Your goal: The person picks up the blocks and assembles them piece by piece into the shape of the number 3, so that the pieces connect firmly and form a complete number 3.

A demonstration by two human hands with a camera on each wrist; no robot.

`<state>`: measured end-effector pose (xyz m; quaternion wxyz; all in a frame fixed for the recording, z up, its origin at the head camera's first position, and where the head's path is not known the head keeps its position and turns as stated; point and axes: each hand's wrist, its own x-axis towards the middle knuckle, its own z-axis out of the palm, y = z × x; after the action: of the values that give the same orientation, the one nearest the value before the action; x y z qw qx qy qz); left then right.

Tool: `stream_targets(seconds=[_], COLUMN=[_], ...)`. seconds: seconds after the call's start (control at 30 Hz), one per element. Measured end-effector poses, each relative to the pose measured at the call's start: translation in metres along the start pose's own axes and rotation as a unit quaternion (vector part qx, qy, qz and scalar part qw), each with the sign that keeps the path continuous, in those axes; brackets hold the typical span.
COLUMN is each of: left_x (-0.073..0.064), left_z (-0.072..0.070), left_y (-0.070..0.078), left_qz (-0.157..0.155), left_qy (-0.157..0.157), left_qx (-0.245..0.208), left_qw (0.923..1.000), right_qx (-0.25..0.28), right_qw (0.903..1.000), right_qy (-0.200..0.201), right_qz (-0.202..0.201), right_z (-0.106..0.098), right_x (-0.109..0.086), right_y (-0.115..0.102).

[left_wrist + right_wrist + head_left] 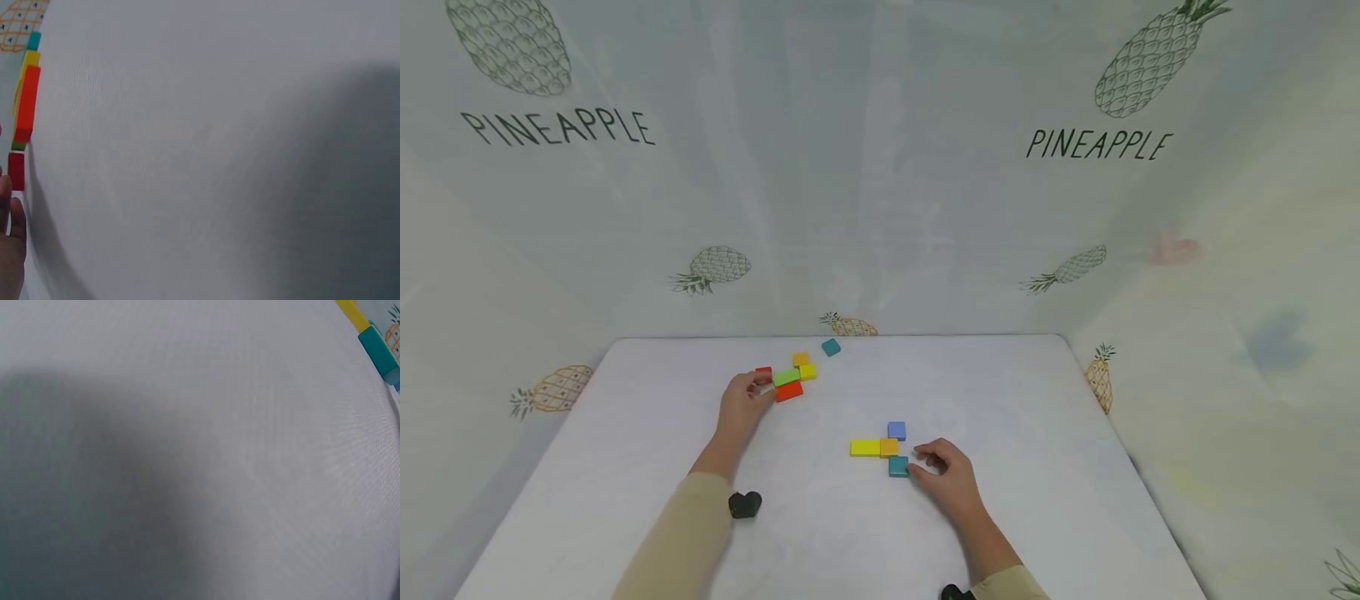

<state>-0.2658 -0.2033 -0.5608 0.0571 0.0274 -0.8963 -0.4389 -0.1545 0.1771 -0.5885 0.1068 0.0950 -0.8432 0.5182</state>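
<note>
My left hand (748,402) is at the far-left group of blocks, fingertips right at a dark red block (16,170) and thumb apart from the fingers. Beside it a light green block (786,377) lies against an orange-red block (789,392). A yellow block (808,372) and an orange one (801,358) adjoin them. My right hand (951,477) has its thumb tip at the edge of a teal block (898,467), with the fingers bent loosely and spread from the thumb. That block touches an orange square (889,448), which joins a long yellow block (865,448) and a blue block (897,430).
Another teal block (831,347) lies alone near the back edge of the white table (820,533). Behind and beside the table hangs a pale cloth (880,183) printed with pineapples. Black heart-shaped pieces (745,504) are at both sleeve cuffs.
</note>
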Motion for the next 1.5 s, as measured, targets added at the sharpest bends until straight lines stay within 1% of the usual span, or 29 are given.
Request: stream_targets(seconds=[0.1,0.2,0.33,0.4,0.53,0.7,0.9,1.1,1.23,1.4,1.5], left_x=[0.005,0.009,0.014,0.017,0.023,0.027,0.028,0.029,0.028,0.028,0.028], left_z=[0.001,0.002,0.005,0.006,0.005,0.004,0.007,0.009,0.009,0.010,0.011], left_y=[-0.002,-0.005,-0.010,-0.012,-0.011,-0.010,-0.007,-0.005,-0.005,-0.005,-0.004], left_qz=[-0.011,-0.027,-0.042,-0.045,-0.052,-0.064,-0.068,-0.065,-0.066,-0.075,-0.086], left_qy=[0.008,0.011,0.009,0.006,0.001,-0.002,0.015,0.034,0.040,0.043,0.045], left_qx=[0.015,0.019,0.021,0.029,0.039,0.050,0.057,0.063,0.065,0.060,0.053], left_qw=[0.9998,0.9994,0.9988,0.9985,0.9979,0.9967,0.9959,0.9953,0.9949,0.9945,0.9939], right_qx=[0.000,-0.006,-0.010,-0.011,-0.011,-0.018,-0.023,-0.020,-0.015,-0.019,-0.023], right_qw=[1.0000,1.0000,1.0000,0.9999,0.9999,0.9998,0.9997,0.9998,0.9998,0.9998,0.9996], right_qy=[-0.003,-0.001,0.000,-0.002,-0.002,-0.007,-0.008,-0.006,-0.007,-0.008,-0.006], right_qz=[-0.003,-0.004,-0.003,-0.004,-0.009,0.002,0.009,-0.005,-0.015,0.004,0.011], right_z=[-0.001,-0.001,-0.001,-0.001,0.000,0.000,0.000,0.000,0.000,0.000,0.000], right_x=[0.000,0.001,0.000,0.001,0.002,0.002,0.002,0.002,0.003,0.003,0.002], right_y=[0.001,0.003,0.003,0.002,0.000,-0.001,-0.001,-0.003,-0.003,-0.002,-0.002])
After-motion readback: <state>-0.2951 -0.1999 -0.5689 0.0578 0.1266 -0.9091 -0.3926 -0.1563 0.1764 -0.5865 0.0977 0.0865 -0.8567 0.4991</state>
